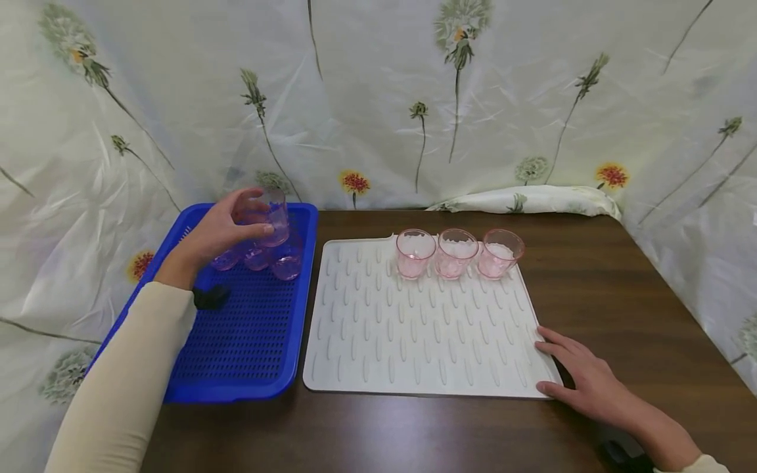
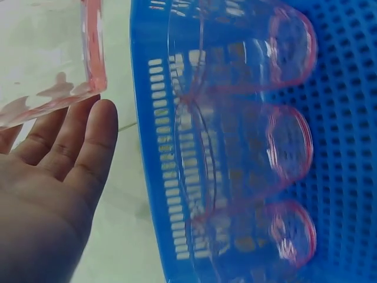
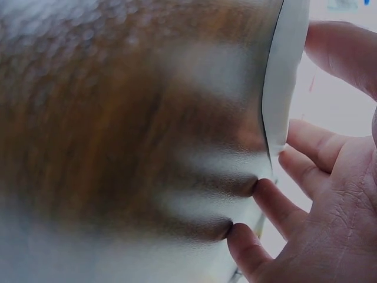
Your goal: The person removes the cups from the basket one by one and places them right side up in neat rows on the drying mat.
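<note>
My left hand [image 1: 227,222] holds a clear pink-tinted glass [image 1: 276,220] above the back of the blue basket [image 1: 236,391], thumb and fingers about its sides. In the left wrist view part of that glass [image 2: 50,71] shows over the fingers. Three more pink glasses [image 2: 288,141] lie in the basket under the hand, bases toward its middle. On the white ridged mat [image 1: 414,368], three pink glasses [image 1: 416,253] stand upright in a row along the back edge. My right hand [image 1: 582,378] rests at the mat's front right corner, its fingertips touching the mat's edge and the table.
The brown wooden table [image 1: 621,282] carries the basket at left and the mat in the middle. A flower-printed cloth [image 1: 367,98] hangs behind and at both sides, with a bunched fold [image 1: 532,199] along the table's back edge.
</note>
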The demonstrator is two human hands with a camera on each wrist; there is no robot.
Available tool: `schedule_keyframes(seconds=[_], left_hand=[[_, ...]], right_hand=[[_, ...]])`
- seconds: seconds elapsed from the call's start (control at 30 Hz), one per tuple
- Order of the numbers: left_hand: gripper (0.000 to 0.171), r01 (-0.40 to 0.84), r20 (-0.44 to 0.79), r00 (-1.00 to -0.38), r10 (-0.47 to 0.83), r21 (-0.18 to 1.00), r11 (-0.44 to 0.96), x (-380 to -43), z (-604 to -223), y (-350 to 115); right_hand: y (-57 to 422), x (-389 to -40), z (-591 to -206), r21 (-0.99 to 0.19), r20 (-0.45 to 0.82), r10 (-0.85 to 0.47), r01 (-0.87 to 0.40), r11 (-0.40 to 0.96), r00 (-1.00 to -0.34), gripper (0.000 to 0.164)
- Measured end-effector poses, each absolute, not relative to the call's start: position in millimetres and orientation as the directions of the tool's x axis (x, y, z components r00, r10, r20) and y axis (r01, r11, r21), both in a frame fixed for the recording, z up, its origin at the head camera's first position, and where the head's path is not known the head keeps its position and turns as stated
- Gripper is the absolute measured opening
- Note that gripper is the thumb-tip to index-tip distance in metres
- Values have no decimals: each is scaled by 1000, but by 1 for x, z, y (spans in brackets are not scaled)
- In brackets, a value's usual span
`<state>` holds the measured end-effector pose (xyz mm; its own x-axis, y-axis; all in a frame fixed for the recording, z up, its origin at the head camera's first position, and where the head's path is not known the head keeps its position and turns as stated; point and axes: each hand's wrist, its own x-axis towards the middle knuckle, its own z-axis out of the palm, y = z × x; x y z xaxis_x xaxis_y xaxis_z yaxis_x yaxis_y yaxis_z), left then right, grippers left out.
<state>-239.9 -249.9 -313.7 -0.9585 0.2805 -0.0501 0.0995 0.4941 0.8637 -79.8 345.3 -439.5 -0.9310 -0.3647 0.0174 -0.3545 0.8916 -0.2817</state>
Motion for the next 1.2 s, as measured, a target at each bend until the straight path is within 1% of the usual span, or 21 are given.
schedule_keyframes(seconds=[0.23,0.47,0.57,0.73,0.83,1.0,1.2], left_hand=[[81,81,-52,-957,286,898,433,-261,-315,-213],[82,77,-51,-961,272,896,437,-278,-317,-164],[84,48,-67,-966,250,902,429,-281,-318,-144],[87,-30,-114,-974,195,921,387,-286,-320,-119],[86,-46,-112,-979,168,933,357,-287,-323,-107],[82,-49,-102,-986,135,938,343,-286,-328,-91],[84,-103,-141,-982,125,957,270,-282,-340,-78]], right_hand=[[345,-79,-439,-286,-6,-356,-340,896,-934,70],[346,-79,-441,-290,11,-363,-351,891,-932,69],[346,-80,-442,-286,16,-366,-355,890,-931,69],[347,-80,-442,-283,20,-371,-361,889,-929,69],[347,-79,-442,-288,7,-367,-353,890,-930,70],[346,-80,-442,-289,5,-370,-355,889,-929,69],[348,-82,-441,-297,-20,-369,-347,890,-929,69]])
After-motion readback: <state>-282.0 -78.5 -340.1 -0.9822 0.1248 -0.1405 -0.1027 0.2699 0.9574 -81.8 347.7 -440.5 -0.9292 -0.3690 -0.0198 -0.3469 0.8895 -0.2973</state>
